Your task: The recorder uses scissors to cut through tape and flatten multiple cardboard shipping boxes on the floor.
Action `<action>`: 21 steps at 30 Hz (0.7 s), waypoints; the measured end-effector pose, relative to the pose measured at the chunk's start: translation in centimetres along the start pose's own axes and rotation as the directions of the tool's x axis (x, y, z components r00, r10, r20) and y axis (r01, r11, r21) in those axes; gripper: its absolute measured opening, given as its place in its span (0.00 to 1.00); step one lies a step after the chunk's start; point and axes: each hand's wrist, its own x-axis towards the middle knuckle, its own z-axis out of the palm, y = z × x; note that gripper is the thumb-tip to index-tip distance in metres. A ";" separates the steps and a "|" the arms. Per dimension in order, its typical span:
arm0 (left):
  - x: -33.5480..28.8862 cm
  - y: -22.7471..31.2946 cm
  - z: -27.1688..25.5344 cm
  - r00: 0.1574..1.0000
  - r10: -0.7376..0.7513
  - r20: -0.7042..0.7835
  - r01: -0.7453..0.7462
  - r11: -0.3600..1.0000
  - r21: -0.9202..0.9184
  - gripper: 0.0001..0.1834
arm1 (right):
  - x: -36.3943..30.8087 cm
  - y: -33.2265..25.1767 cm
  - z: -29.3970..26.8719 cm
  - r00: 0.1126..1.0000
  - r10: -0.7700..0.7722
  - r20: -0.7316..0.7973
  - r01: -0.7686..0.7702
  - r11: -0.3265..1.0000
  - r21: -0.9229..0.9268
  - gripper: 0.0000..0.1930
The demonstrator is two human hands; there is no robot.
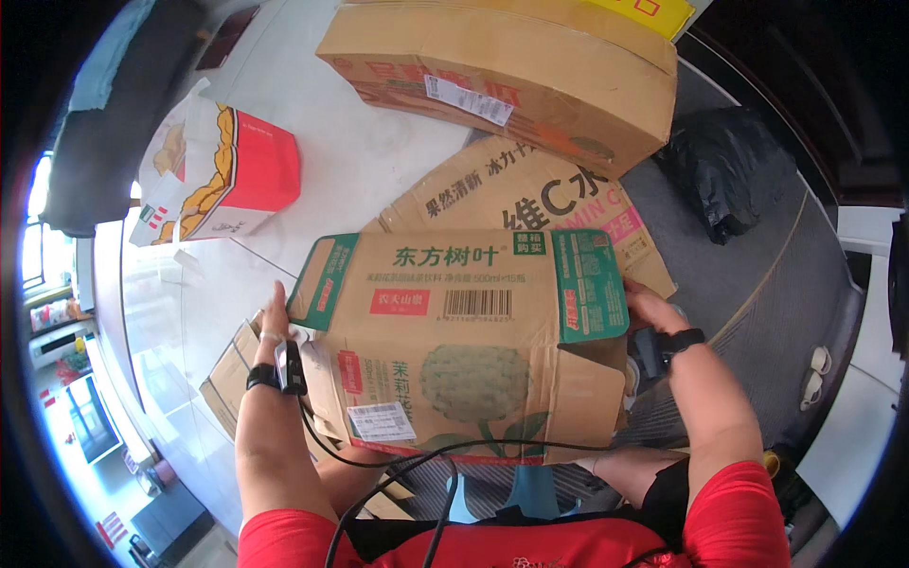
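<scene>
A brown cardboard box (473, 369) with green end flaps is held up in front of me, between my two hands. Its face carries a barcode, a white label and a picture of a green flower. My left hand (275, 317) grips its left side near the green flap, with some fingers out of sight behind the cardboard. At the right end, my right hand (650, 308) holds the edge beside the other green flap, fingertips partly hidden. Black cables (445, 450) run across the lower edge of the box.
Beyond it lies flattened cardboard (445, 194), with a long closed carton (530, 71) behind. A red and white paper bucket (260, 161) stands at left on pale tiles. A black plastic bag (729, 166) and white slippers (814, 379) are at right. Below is a blue stool (525, 488).
</scene>
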 end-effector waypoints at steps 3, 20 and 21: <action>-0.2 -6.3 0.6 0.873 -0.112 0.475 0.330 0.852 -0.406 0.35 | -2.2 -1.6 -0.6 0.978 0.197 0.072 -0.186 0.973 -0.136 0.18; -0.1 -8.3 -0.2 0.874 0.036 0.484 0.054 0.984 -0.171 0.23 | -5.7 -2.5 4.1 0.837 -0.002 0.547 -0.266 0.872 0.411 0.26; 0.4 -8.6 -0.3 0.880 0.111 0.462 -0.054 0.989 -0.136 0.23 | -5.8 -2.5 4.5 0.888 0.057 0.457 -0.246 0.898 0.366 0.26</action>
